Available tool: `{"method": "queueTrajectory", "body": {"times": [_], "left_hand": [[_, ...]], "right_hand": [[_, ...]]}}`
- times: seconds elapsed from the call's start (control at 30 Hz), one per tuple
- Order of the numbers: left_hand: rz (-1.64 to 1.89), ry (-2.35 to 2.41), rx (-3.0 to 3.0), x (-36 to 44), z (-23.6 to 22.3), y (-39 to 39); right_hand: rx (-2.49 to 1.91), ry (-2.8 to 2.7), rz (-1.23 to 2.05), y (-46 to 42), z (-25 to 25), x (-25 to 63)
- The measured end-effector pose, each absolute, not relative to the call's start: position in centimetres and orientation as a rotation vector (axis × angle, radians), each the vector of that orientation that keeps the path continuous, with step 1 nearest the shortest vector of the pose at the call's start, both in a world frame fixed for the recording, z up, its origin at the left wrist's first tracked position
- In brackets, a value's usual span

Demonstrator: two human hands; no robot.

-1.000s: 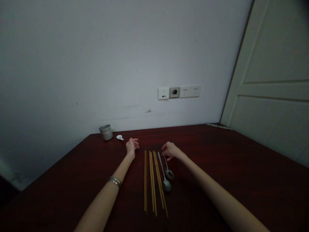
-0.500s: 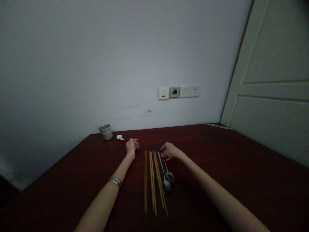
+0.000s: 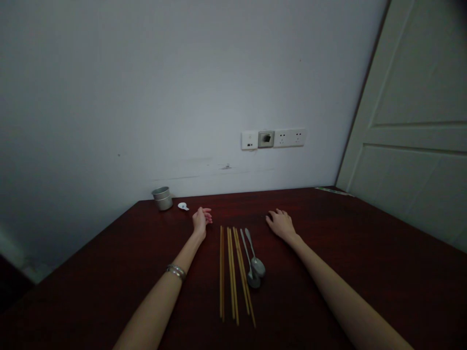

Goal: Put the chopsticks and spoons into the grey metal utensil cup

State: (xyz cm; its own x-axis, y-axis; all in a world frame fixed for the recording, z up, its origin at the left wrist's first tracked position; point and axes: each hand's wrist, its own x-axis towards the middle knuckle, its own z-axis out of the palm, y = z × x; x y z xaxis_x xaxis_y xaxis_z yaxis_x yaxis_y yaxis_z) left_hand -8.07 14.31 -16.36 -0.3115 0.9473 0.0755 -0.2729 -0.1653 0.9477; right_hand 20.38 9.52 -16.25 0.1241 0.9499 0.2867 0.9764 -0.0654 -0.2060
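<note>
Several wooden chopsticks (image 3: pixel 233 277) lie lengthwise on the dark red table (image 3: pixel 310 228), set out in pairs. Just right of them are two metal spoons, one (image 3: pixel 258 267) with its bowl beside and partly over that of the other spoon (image 3: pixel 253 279). My left hand (image 3: pixel 201 220) rests on its side on the table, left of the chopsticks' far ends, fingers loosely curled and apart, holding nothing. Palm down on the table to the right of the spoon handles, my right hand (image 3: pixel 280 222) has its fingers spread and touches neither spoon.
A metal cup (image 3: pixel 162 198) stands at the far left near the wall, with a small white tag-like piece (image 3: pixel 183 206) beside it. Sockets (image 3: pixel 290 137) are set in the wall behind. A thin strip (image 3: pixel 333 191) lies along the table's far right edge, near a white door (image 3: pixel 412 131).
My right hand has let go of the right spoon's handle and moved right, opening flat on the table. That spoon now lies down close to the other. My left hand has stayed about where it was.
</note>
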Motion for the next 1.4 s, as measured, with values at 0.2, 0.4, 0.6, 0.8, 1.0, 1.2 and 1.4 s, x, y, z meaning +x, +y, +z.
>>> {"method": "queueTrajectory", "body": {"times": [0.2, 0.4, 0.6, 0.8, 1.0, 1.2, 1.4], "left_hand": [[1.645, 1.136, 0.934, -8.0, -16.4, 14.2], [1.644, 1.134, 0.954, -7.9, -16.4, 14.1], [1.656, 1.140, 0.979, -7.9, -16.6, 14.1], [1.631, 1.185, 1.022, -7.7, -16.7, 14.2], [1.543, 1.201, 1.125, -7.3, -16.0, 13.6], [1.329, 1.272, 1.127, -10.0, -14.4, 13.6], [1.182, 1.293, 0.832, -15.3, -13.7, 14.3]], "right_hand": [[-2.106, -1.870, -0.098, 9.5, -16.8, 20.6], [-2.107, -1.884, -0.078, 9.4, -16.7, 20.6], [-2.080, -1.893, -0.130, 9.6, -17.2, 20.8], [-2.073, -1.902, -0.146, 10.1, -17.9, 21.1], [-2.063, -1.920, -0.152, 10.3, -18.1, 21.3], [-2.075, -1.904, -0.136, 10.4, -18.1, 21.3], [-2.077, -1.898, -0.166, 10.3, -18.1, 21.0]]}}
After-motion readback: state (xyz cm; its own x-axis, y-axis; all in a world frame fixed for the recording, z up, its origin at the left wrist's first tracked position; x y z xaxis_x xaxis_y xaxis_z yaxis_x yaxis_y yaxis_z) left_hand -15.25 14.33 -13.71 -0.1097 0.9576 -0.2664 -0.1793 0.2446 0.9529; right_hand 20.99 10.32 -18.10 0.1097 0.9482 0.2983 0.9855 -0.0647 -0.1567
